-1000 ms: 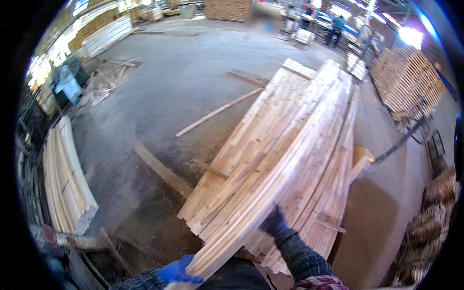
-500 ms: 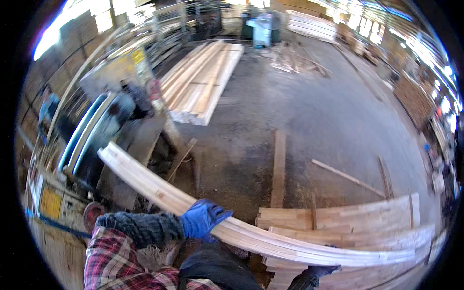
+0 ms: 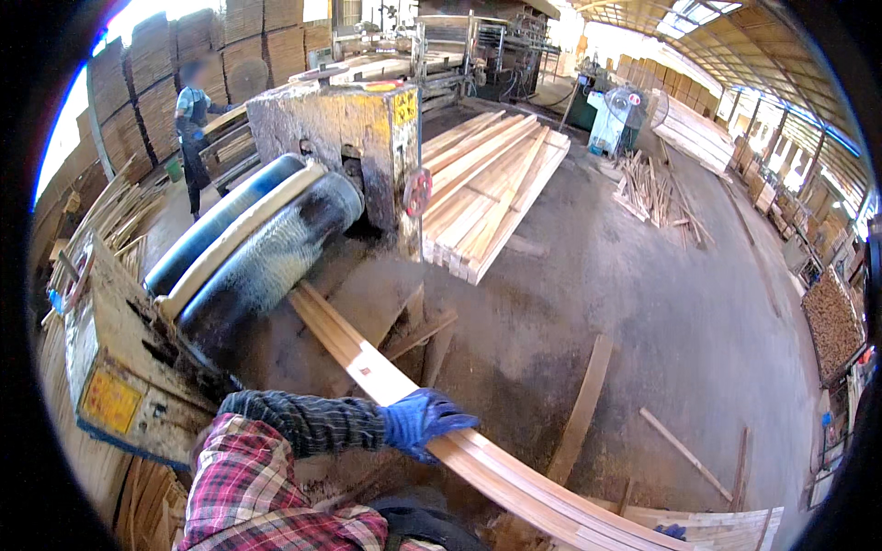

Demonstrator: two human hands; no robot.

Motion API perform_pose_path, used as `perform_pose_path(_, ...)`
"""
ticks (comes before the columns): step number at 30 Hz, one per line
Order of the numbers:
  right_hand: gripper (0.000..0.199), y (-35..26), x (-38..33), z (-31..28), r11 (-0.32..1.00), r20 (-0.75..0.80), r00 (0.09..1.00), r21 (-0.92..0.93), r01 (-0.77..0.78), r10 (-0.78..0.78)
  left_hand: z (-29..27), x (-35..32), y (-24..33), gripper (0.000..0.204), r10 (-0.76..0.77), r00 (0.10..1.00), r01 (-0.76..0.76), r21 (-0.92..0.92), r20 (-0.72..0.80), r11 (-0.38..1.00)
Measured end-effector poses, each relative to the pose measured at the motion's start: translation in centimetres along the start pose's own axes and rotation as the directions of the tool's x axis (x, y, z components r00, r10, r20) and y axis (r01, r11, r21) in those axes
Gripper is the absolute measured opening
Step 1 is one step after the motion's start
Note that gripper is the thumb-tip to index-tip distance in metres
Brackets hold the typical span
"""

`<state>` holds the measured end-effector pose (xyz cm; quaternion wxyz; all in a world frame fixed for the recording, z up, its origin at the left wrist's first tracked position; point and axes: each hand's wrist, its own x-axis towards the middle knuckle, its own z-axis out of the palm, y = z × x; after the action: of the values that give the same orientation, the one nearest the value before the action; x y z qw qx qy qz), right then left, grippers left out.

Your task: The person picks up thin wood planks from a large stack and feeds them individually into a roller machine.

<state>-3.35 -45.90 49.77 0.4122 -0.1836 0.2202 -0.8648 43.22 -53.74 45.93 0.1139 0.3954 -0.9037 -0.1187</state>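
Note:
Long, narrow wooden boards (image 3: 510,476) run together slantwise across my front. Their far end reaches the lower edge of a big dark roller (image 3: 276,248) on a worn machine; whether it touches the roller I cannot tell. My left hand (image 3: 424,422), in a blue glove, is closed around the boards near their middle. Farther along at the lower right, only blue glove fingers of my right hand (image 3: 671,531) show at the boards' far edge; the rest is hidden behind them. A second roller (image 3: 220,220) lies beside the first, with a pale strip between them.
The machine's upright housing (image 3: 331,138) stands ahead on the left. Behind it lies a stack of boards (image 3: 501,197). Loose strips (image 3: 684,450) and a plank (image 3: 583,404) are on the floor. More boards (image 3: 735,522) lie at the lower right. A person (image 3: 193,129) stands far left.
The view has swung left toward the machine. The boards' far end has moved from in front of the rollers to the roller's lower edge. My left hand keeps its grip.

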Motion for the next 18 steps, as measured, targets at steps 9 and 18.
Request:
perform_pose_path(9, 0.065, 13.5, -1.3, 1.0, 0.946, -0.057, 0.954, -0.129, -0.299, 0.294, -3.3, -10.9, -14.9, 0.095, -0.252, 0.964, 0.218, 0.288, 0.084, 0.933)
perform_pose_path(18, 0.074, 21.1, -5.2, -5.5, 0.757, -0.215, 0.781, -0.197, -0.622, 0.586, 3.8, -3.3, -9.5, 0.098, -0.012, 0.977, 0.036, -0.113, 0.212, 0.993)
